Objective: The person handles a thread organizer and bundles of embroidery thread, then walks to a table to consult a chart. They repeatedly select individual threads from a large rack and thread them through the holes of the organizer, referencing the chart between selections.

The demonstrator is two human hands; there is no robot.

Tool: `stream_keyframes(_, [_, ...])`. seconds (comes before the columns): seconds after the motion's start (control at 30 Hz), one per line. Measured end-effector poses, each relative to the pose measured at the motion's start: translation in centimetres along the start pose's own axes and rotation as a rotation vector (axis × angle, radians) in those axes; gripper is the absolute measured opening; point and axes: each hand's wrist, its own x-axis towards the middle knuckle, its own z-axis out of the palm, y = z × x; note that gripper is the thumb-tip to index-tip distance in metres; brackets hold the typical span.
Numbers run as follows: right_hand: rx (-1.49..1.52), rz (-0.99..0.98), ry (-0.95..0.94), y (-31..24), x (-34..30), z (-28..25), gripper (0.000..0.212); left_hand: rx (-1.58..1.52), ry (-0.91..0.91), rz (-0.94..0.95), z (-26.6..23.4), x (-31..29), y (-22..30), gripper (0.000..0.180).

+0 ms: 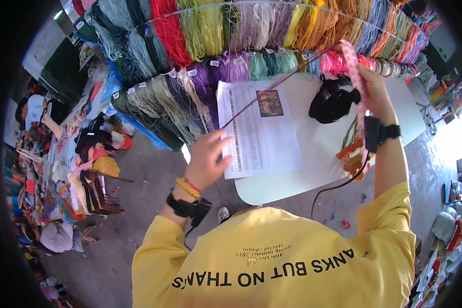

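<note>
Dark purple thread [269, 97] stretches up and right across a printed sheet [287, 138] with a colour table and a small dark picture. At its lower end, my left hand [208, 156] pinches the thread, held over the sheet's left edge. My right hand [376, 92] is raised over the table's right side, closed round a long pink strip [351, 61]. The thread's upper end reaches the top of this strip. Just left of my right hand lies a black skein of thread [331, 100]. Orange and green threads [351, 156] hang below, beside my right forearm.
Skeins in many colours [205, 36] hang in rows along the far side, several with small white tags. The white table [272, 187] has a rounded near corner. Piled yarn and cloth [95, 159] stand at left. A black cable [326, 190] runs from my right wrist.
</note>
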Motion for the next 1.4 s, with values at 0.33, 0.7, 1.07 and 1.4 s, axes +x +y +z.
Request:
stream_keyframes(0.33, [-0.351,-0.329,0.593,-18.4,5.1,-19.8,0.026,0.182,-0.196,-0.047,3.6,-1.5,1.9,0.041])
stream_keyframes(0.7, [-0.774,-0.135,0.025,5.4,3.4,-0.6,0.025,0.18,-0.203,-0.081,3.6,-1.7,2.1,0.042])
stream_keyframes(1.07, [-1.316,-0.189,-0.183,9.8,-3.9,3.0,0.055,0.162,-0.199,-0.088,3.7,-1.6,2.2,0.043])
stream_keyframes(1.4, [-1.394,-0.236,-0.404,12.0,-10.4,5.7,0.064,0.156,-0.189,-0.106,4.0,-1.5,2.4,0.045])
